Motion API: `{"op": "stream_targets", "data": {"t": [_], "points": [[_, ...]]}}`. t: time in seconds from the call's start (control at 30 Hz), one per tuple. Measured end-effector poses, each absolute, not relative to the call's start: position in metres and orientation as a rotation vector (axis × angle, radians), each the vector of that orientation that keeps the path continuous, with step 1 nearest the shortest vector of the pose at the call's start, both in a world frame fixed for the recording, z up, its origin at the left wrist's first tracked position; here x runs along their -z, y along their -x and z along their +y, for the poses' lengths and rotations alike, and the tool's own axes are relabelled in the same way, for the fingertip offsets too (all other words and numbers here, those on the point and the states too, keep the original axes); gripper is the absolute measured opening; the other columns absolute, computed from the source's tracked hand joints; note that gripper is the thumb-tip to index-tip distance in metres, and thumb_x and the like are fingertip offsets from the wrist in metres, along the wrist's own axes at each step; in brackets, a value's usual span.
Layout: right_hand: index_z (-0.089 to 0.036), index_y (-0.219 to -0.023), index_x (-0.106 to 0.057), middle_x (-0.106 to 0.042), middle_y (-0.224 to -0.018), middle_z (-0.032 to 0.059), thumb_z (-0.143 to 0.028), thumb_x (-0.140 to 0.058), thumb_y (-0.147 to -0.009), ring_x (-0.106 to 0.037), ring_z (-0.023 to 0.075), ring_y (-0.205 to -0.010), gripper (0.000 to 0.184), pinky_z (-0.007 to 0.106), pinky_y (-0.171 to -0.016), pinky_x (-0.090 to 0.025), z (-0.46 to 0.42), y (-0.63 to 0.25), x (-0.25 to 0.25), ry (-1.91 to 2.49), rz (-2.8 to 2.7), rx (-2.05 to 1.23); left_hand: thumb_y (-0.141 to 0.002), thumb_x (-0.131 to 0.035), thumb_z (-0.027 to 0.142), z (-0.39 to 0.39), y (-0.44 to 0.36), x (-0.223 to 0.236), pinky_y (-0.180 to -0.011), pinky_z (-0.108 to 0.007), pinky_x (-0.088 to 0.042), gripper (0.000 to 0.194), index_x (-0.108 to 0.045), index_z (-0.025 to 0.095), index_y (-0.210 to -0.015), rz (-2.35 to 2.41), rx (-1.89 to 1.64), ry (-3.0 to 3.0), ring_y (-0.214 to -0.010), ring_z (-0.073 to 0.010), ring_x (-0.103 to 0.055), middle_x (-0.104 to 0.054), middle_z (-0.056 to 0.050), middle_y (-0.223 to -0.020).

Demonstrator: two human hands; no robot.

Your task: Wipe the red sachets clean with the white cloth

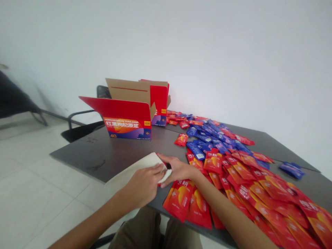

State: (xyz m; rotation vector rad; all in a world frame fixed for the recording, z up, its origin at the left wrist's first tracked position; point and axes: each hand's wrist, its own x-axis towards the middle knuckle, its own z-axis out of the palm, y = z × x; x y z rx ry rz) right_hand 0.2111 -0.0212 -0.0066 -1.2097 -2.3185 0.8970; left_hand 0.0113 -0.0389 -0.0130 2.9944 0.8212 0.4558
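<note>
My left hand (144, 185) is closed on a white cloth (140, 166), which trails to the left over the table edge. The cloth's bunched end presses against what my right hand (177, 169) holds. Between the right thumb and fingers a red pouch shows only as slivers, mostly hidden by the cloth and fingers. Just right of the hands lie red pouches (178, 199) with orange fruit pictures, piled and overlapping. Beyond them is a heap of blue pouches (220, 143). A single red pouch (181, 139) lies apart from the heap, beyond my right hand.
An open red and blue carton (127, 128) with raised flaps stands on the dark table (95, 155), a second open carton (159, 100) behind it. A blue pouch (292, 169) lies at the right. A black chair (77, 128) is beyond the table's left edge.
</note>
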Motion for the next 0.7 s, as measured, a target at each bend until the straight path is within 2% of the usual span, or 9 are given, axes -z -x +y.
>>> {"op": "stream_targets", "data": {"t": [0.23,0.47,0.7], "points": [[-0.023,-0.148,-0.027,-0.040,-0.149,0.0115,-0.048,-0.086,-0.048,-0.037,0.0316,-0.138,0.119,0.047,-0.117,-0.022,-0.022,-0.211,0.007,1.250,-2.289,-0.905,-0.084,-0.043,0.009,-0.017,-0.008,0.009,-0.104,-0.036,-0.042,0.040,-0.058,0.016,-0.121,0.999,-0.426,-2.926,-0.122,-0.0214,-0.055,-0.061,-0.011,-0.129],[-0.023,-0.147,-0.029,-0.038,-0.150,0.0103,-0.044,-0.088,-0.045,-0.037,0.0308,-0.138,0.119,0.043,-0.115,-0.027,-0.020,-0.211,0.008,1.153,-2.297,-0.903,-0.083,-0.046,0.007,-0.040,-0.010,0.011,-0.111,-0.032,-0.035,0.046,-0.054,0.012,-0.127,0.765,-0.464,-2.993,-0.131,-0.0204,-0.046,-0.057,-0.011,-0.134],[-0.023,-0.147,-0.029,-0.042,-0.148,0.0112,-0.048,-0.086,-0.047,-0.039,0.0310,-0.137,0.118,0.045,-0.116,-0.024,-0.021,-0.212,0.009,1.229,-2.269,-0.904,-0.083,-0.046,0.007,-0.020,-0.010,0.008,-0.103,-0.034,-0.043,0.044,-0.057,0.017,-0.124,0.995,-0.474,-2.931,-0.123,-0.0204,-0.054,-0.061,-0.010,-0.129]]}}
